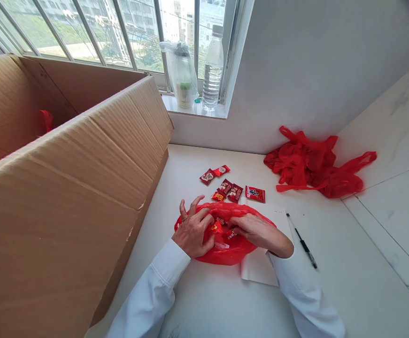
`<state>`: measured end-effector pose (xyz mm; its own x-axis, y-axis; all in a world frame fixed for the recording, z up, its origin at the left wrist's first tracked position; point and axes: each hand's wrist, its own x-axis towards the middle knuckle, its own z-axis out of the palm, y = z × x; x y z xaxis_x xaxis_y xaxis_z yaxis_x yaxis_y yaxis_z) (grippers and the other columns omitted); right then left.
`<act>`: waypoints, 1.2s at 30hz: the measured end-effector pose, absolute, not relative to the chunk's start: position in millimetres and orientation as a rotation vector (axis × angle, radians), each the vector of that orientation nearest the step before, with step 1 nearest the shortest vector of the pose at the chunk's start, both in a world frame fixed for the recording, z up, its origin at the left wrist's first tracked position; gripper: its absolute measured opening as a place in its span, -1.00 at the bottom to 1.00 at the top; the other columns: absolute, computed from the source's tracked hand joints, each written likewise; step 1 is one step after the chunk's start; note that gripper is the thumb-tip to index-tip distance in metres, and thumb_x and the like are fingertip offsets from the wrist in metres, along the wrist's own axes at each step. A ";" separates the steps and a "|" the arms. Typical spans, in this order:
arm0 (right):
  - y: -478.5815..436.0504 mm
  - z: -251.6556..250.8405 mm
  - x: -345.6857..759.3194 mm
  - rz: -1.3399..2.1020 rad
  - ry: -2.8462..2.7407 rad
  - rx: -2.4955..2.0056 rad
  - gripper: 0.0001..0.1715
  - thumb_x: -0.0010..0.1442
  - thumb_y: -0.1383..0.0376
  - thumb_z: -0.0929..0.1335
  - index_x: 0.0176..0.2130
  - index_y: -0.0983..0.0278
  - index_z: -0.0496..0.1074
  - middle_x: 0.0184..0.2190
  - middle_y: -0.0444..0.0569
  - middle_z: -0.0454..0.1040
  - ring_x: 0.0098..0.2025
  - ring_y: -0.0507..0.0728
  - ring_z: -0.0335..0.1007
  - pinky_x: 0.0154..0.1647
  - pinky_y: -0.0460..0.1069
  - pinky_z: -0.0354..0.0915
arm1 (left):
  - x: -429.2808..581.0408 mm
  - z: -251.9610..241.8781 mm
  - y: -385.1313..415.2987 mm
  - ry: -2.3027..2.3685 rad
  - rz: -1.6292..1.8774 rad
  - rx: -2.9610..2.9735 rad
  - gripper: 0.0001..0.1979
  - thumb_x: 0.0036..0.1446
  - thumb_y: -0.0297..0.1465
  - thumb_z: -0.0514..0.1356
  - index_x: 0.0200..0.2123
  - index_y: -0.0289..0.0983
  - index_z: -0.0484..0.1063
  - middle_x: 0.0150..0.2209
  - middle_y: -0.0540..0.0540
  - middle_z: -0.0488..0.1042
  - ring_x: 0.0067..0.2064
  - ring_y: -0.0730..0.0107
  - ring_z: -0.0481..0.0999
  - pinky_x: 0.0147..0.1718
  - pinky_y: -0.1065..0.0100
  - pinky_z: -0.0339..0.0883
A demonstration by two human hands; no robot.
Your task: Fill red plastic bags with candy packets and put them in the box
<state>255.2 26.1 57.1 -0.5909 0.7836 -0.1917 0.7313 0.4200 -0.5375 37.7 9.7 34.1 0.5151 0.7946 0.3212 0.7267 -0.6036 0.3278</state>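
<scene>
A red plastic bag (221,258) lies with its mouth open on the white table, several small snack packets (217,228) inside. My left hand (194,231) rests over the bag's left rim; its thumb and forefinger are apart beside a red packet, the other fingers spread. From the right, my right hand (253,228) reaches into the bag with fingers bent together by a dark red packet (231,234); what the fingertips hold is hidden. Just beyond the bag are loose dark red packets (235,193) and a red packet with black lettering (255,194).
A large open cardboard box (119,155) fills the left side. Crumpled red bags (306,164) lie against the wall at the back right. White paper (260,270) sits partly under the bag, a black pen (306,249) beside it. A water bottle (212,75) stands on the windowsill.
</scene>
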 end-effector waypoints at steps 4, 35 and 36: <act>25.0 60.8 253.1 0.898 -2.587 -1.360 -0.61 0.22 0.44 0.11 -0.32 0.19 0.45 -0.34 -0.14 0.46 -0.35 0.05 0.29 -0.40 -0.05 0.15 | 37.9 31.7 10.6 1.301 0.673 2.619 -0.84 -0.12 -0.40 0.14 -0.36 -0.23 0.35 -0.16 -0.17 0.49 0.29 -0.22 -0.01 0.14 -0.33 -0.43; 22.1 58.1 244.5 0.747 -2.787 -1.480 -0.89 0.12 0.44 0.27 -0.33 0.28 0.38 -0.40 -0.08 0.43 -0.40 0.05 0.23 -0.44 -0.04 -0.05 | 40.4 20.6 8.8 1.324 0.530 2.611 -0.80 0.02 -0.21 0.23 -0.27 -0.14 0.45 0.03 -0.15 0.40 0.28 -0.28 0.01 0.10 -0.43 -0.39; 22.1 57.9 245.2 0.743 -2.786 -1.477 -0.91 0.13 0.43 0.28 -0.33 0.28 0.37 -0.41 -0.09 0.42 -0.40 0.04 0.23 -0.44 -0.04 -0.05 | 41.0 20.7 8.4 1.360 0.488 2.612 -0.83 0.03 -0.25 0.23 -0.29 -0.16 0.45 0.01 -0.17 0.40 0.28 -0.30 0.00 0.08 -0.45 -0.35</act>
